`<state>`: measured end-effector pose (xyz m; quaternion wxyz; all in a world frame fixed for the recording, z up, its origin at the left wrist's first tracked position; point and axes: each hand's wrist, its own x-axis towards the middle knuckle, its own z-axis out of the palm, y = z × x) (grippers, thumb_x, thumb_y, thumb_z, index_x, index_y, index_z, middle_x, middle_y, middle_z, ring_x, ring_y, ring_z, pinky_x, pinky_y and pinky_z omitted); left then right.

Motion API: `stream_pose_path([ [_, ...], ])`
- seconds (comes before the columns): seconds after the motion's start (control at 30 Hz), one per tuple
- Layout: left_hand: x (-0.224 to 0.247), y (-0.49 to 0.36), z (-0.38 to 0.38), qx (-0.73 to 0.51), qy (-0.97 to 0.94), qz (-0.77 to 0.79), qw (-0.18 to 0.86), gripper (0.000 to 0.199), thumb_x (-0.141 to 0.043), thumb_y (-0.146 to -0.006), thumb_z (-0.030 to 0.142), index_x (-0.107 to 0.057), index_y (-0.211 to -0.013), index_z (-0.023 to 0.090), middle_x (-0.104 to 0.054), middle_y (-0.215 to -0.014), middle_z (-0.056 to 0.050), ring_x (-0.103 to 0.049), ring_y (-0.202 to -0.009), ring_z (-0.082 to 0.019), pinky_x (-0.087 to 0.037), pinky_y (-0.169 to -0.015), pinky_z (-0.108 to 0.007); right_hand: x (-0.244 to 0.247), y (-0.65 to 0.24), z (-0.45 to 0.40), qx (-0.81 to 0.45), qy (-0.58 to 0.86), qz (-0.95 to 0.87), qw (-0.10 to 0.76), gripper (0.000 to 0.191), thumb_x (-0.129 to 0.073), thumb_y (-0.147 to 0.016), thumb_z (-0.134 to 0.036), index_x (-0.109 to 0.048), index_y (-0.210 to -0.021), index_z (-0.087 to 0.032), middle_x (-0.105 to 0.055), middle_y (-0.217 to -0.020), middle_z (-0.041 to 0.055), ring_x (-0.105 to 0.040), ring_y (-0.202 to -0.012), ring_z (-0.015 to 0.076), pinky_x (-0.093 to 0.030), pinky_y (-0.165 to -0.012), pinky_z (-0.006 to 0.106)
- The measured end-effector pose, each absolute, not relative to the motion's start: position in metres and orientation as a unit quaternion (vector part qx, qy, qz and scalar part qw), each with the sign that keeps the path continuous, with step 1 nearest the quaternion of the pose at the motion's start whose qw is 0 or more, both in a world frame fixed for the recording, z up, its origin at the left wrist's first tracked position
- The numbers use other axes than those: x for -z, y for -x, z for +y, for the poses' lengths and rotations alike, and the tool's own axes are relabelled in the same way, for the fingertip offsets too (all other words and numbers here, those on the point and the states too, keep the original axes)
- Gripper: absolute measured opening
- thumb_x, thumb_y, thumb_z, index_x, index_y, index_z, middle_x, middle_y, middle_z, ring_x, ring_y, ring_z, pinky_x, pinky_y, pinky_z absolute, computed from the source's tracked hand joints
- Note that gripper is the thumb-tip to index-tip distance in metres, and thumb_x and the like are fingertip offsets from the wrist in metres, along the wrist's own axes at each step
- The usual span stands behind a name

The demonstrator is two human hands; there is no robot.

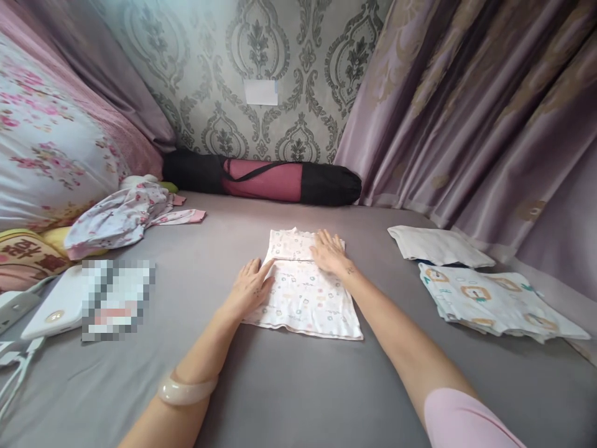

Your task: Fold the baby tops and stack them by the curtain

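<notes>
A small white baby shirt (305, 298) with a pale print lies flat in front of me, its upper part folded over into a band across the top. On its left edge rests my left hand (252, 286), fingers stretched out and palm down. My right hand (329, 252) lies flat on the folded band near the right edge, its fingers spread. Neither hand grips the cloth. Parts of the shirt's two sides are hidden under the hands.
Folded white cloths with a print (499, 302) and a plain white folded cloth (438, 246) lie at right. A black and red roll bag (261, 180) lies along the wall. At left are rumpled floral clothes (121, 214), a white device (69, 298) and a power strip (16, 308) with cables.
</notes>
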<state>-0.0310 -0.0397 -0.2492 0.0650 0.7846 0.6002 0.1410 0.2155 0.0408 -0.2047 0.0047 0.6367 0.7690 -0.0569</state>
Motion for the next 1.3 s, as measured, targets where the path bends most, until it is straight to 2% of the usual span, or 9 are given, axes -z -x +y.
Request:
stream_pose_path([
  [0.17,0.242,0.03,-0.044,-0.107,-0.794,0.597,0.046,0.045,-0.036,-0.098,0.036,-0.052,-0.139,0.025,-0.046,-0.146,-0.016,-0.043,-0.137,-0.032,-0.034,-0.113,-0.044,0.214,-0.176,0.05,0.101,-0.568,0.817,-0.028,0.064,-0.016,-0.102,-0.045,-0.02,-0.158,-0.014,-0.011,-0.165,0.007,-0.004,-0.152,0.0221,0.0,-0.122,0.047],
  [0.37,0.24,0.031,-0.045,-0.103,-0.793,0.599,0.051,0.043,-0.037,-0.099,0.039,-0.052,-0.138,0.029,-0.046,-0.148,-0.012,-0.042,-0.139,-0.031,-0.035,-0.113,-0.045,0.228,-0.172,0.066,0.126,-0.577,0.807,-0.028,0.064,-0.014,-0.102,-0.044,-0.018,-0.158,-0.014,-0.01,-0.165,0.0048,-0.006,-0.152,0.0214,0.001,-0.122,0.047],
  [0.53,0.237,0.03,-0.046,-0.078,-0.792,0.603,0.051,0.045,-0.037,-0.099,0.039,-0.049,-0.141,0.026,-0.043,-0.15,-0.015,-0.041,-0.14,-0.032,-0.034,-0.114,-0.045,0.219,-0.169,0.067,0.14,-0.581,0.802,-0.007,0.065,-0.018,-0.102,-0.044,-0.021,-0.157,-0.012,-0.014,-0.165,0.0068,-0.008,-0.152,0.024,-0.001,-0.121,0.049],
  [0.7,0.235,0.028,-0.048,-0.069,-0.796,0.601,0.02,0.045,-0.034,-0.101,0.036,-0.049,-0.141,0.024,-0.044,-0.149,-0.016,-0.042,-0.139,-0.032,-0.037,-0.111,-0.045,0.224,-0.153,0.073,0.084,-0.58,0.808,-0.062,0.066,-0.017,-0.102,-0.043,-0.028,-0.154,-0.004,-0.024,-0.162,0.0129,-0.01,-0.152,0.0227,0.0,-0.122,0.042],
  [0.87,0.232,0.028,-0.05,-0.063,-0.799,0.598,0.03,0.045,-0.034,-0.101,0.035,-0.048,-0.142,0.022,-0.042,-0.15,-0.018,-0.041,-0.14,-0.033,-0.036,-0.112,-0.045,0.242,-0.146,0.088,0.108,-0.593,0.795,-0.06,0.07,-0.015,-0.102,-0.047,-0.023,-0.155,-0.003,-0.018,-0.163,0.013,-0.012,-0.151,0.0232,-0.005,-0.122,0.041],
  [1.1,0.234,0.03,-0.048,-0.087,-0.795,0.598,0.049,0.044,-0.038,-0.1,0.036,-0.05,-0.14,0.022,-0.043,-0.15,-0.019,-0.041,-0.14,-0.033,-0.035,-0.113,-0.046,0.233,-0.146,0.091,0.134,-0.595,0.791,-0.043,0.071,-0.015,-0.101,-0.048,-0.02,-0.156,-0.004,-0.013,-0.164,0.0124,-0.008,-0.152,0.0233,-0.002,-0.122,0.044],
  [1.3,0.235,0.03,-0.048,-0.086,-0.799,0.594,0.04,0.044,-0.035,-0.1,0.036,-0.049,-0.14,0.022,-0.044,-0.148,-0.018,-0.043,-0.138,-0.033,-0.037,-0.111,-0.048,0.238,-0.129,0.087,0.116,-0.587,0.797,-0.08,0.069,-0.014,-0.101,-0.045,-0.021,-0.156,-0.004,-0.015,-0.164,0.0114,-0.007,-0.152,0.0214,-0.001,-0.122,0.041],
])
